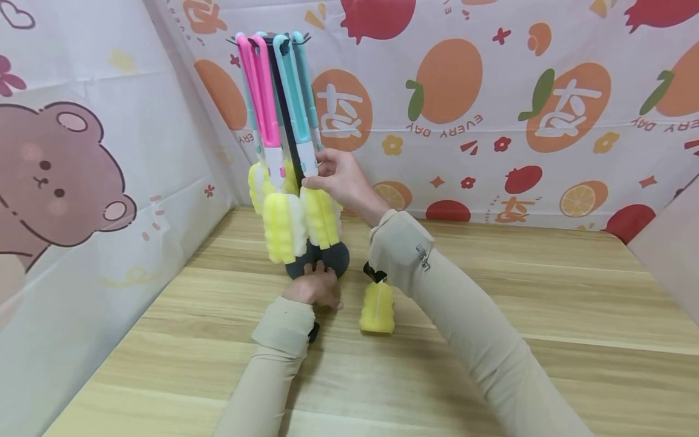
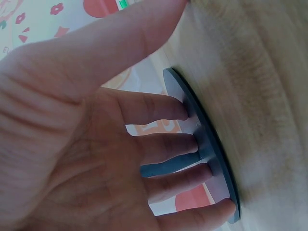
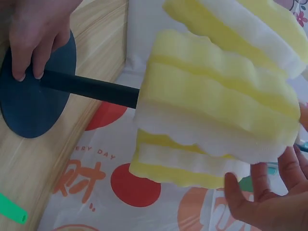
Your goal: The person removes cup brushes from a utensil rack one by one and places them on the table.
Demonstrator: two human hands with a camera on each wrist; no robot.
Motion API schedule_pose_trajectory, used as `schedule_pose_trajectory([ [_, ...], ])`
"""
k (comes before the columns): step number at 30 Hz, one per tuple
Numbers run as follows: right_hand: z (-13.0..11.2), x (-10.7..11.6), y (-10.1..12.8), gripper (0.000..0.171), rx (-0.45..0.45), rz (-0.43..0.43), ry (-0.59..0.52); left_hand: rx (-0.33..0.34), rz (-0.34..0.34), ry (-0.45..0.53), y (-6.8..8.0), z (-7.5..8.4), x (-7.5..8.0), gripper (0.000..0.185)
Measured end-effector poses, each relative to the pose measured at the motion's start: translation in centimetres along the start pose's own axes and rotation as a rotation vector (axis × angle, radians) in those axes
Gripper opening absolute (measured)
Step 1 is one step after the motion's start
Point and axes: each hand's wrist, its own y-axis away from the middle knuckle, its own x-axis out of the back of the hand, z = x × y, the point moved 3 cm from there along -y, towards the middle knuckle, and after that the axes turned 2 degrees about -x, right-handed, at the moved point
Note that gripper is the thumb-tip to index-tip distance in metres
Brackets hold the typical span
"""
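Observation:
A dark stand with a round base and an upright pole carries several hanging sponge brushes with pink and teal handles and yellow-white sponge heads. My left hand presses straight fingertips onto the base, on either side of the pole. My right hand pinches the white collar of a teal brush just above its sponge. In the right wrist view its fingers show below the sponges.
A loose yellow sponge head lies on the wooden table under my right forearm. A green handle end lies on the table too. Printed cloth walls close in the left, back and right.

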Motion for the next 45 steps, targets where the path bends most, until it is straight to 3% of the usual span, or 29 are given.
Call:
schedule_pose_trajectory([
  [7,-0.2,0.1,0.4,0.030,0.074,0.041,0.055,-0.004,0.003,0.015,0.0,-0.1,0.0,0.080],
  [21,-0.5,0.5,0.7,0.024,0.164,0.072,0.058,0.003,-0.017,0.038,0.0,0.0,0.0,0.081],
  [28,-0.1,0.8,1.2,0.026,0.155,0.084,0.050,0.013,-0.024,0.101,0.3,0.0,-0.2,0.082],
  [45,-0.1,0.9,1.6,0.026,0.171,0.066,0.040,0.012,-0.010,0.052,0.3,0.0,0.0,0.083],
])
